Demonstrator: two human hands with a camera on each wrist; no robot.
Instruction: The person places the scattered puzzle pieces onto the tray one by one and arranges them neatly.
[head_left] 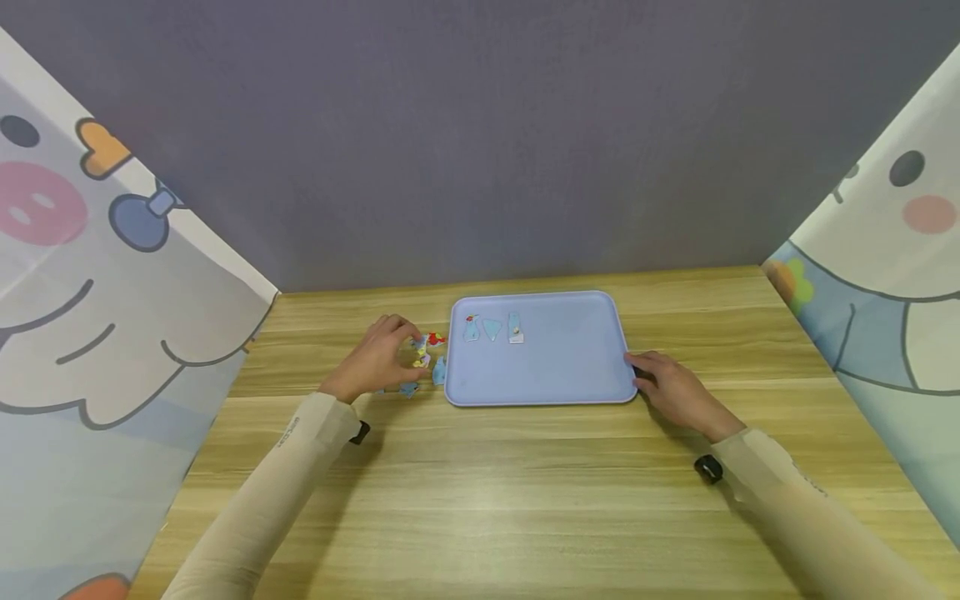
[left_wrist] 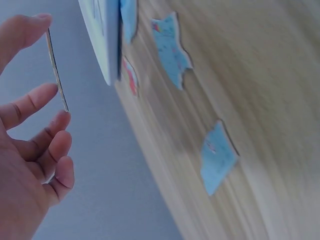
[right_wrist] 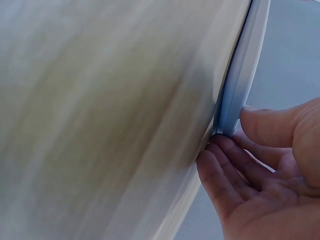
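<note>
My left hand [head_left: 382,357] pinches a thin flat puzzle piece [left_wrist: 57,72] between thumb and fingers, off the table. The left wrist view shows that piece edge-on; in the head view its face looks yellow and purple. Beside the hand, left of the pale blue tray [head_left: 555,367], lie loose pieces: a red one [head_left: 436,339], a light blue one [head_left: 439,371] and another blue one [head_left: 408,389]. My right hand [head_left: 675,392] holds the tray's right edge, thumb at the rim and fingers low against its side.
In the tray's upper left lie three separate light blue pieces: one with a red spot [head_left: 471,330], a triangular one [head_left: 492,329] and an oblong one [head_left: 515,328]. The wooden table [head_left: 510,492] ends at a grey wall [head_left: 525,167]. Cartoon-printed panels flank both sides.
</note>
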